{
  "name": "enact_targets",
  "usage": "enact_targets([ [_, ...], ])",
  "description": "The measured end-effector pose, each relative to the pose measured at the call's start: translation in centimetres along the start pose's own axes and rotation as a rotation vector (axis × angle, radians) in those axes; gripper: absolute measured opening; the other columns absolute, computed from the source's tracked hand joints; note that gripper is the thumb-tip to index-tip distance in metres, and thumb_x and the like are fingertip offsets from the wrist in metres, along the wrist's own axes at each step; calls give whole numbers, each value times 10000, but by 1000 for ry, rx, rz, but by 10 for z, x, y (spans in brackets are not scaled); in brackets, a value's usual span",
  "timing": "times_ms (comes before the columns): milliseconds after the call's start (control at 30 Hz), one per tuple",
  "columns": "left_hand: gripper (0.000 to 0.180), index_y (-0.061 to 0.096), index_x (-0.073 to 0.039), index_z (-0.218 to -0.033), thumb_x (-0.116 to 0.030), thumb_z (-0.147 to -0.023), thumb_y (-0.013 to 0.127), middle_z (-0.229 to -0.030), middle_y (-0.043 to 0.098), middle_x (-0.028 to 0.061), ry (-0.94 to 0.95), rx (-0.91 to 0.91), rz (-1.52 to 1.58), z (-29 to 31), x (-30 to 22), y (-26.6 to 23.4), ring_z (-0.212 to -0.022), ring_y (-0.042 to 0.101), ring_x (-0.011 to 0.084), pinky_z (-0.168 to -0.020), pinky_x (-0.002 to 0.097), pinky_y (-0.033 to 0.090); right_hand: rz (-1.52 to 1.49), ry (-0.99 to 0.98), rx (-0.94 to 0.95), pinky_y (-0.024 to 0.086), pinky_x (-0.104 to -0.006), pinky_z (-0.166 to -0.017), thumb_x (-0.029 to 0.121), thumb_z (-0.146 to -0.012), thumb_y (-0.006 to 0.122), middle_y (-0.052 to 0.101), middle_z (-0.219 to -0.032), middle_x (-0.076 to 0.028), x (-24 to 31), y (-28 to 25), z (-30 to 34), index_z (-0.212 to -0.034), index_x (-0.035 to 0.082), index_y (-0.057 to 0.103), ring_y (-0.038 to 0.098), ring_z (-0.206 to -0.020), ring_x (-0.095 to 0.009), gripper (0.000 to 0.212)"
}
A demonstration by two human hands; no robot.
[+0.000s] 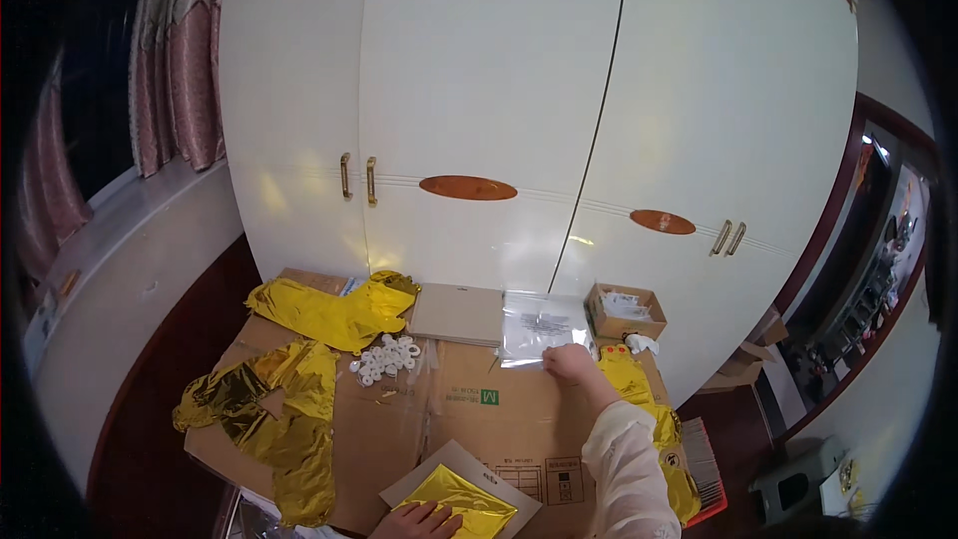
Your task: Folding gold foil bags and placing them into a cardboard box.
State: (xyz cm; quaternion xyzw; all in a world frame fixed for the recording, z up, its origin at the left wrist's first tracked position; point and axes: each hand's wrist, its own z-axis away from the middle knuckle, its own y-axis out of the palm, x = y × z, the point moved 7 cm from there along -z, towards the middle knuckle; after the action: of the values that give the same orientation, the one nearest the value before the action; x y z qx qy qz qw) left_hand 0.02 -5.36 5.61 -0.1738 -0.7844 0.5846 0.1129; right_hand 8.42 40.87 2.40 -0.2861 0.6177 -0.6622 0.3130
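My left hand [417,521] lies flat, fingers stretched out, on a folded gold foil balloon [461,499]. Under the foil is a grey-beige card [409,487] with a small dark mark near its corner. My right hand [569,362] reaches to the far side of the cardboard. Its fingers are closed in a pinch at the near edge of a clear plastic bag [539,324], which has print on it and lies on what looks like a pile of such bags. The fingertips are partly hidden by the hand.
Flat cardboard [399,449] covers the table. More gold foil balloons [299,309] lie at left and right. Small white rolls [387,359] sit in a heap beside a stack of grey cards [457,314]. A small carton [626,311] holds packets. White cabinet doors [479,90] rise behind.
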Motion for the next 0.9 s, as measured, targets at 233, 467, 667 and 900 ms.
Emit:
enact_targets([
  [233,340,632,-122,-1179,-225,-855,628,-1110,664,44,8,-204,-30,5,-2,-39,-1001,646,213,-805,343,544,-203,232,-167,539,-416,-783,348,-870,602,700,-1015,-108,-28,-19,22,-974,160,729,669,-925,-299,250],
  [467,324,625,-102,-1179,-197,-869,615,-1134,651,121,-250,-275,-17,23,26,-55,-1061,633,302,-905,441,503,-65,52,-453,540,-393,-727,253,-850,648,701,-971,-88,93,-90,96,-837,94,686,672,-857,-293,164],
  [667,310,638,-76,-1154,-185,-864,633,-1153,654,122,-194,-324,-191,40,36,-54,-1072,643,291,-937,412,497,-121,-102,-210,549,-405,-755,332,-870,631,694,-937,-85,179,-25,217,-922,68,656,674,-935,-263,270],
  [900,312,647,-45,-1126,-197,-858,601,-1140,659,133,-134,-218,-143,53,18,-32,-1092,635,293,-942,420,493,-192,-44,-462,553,-378,-821,227,-852,646,701,-1033,-102,204,-8,263,-1090,60,650,666,-1013,-262,291],
])
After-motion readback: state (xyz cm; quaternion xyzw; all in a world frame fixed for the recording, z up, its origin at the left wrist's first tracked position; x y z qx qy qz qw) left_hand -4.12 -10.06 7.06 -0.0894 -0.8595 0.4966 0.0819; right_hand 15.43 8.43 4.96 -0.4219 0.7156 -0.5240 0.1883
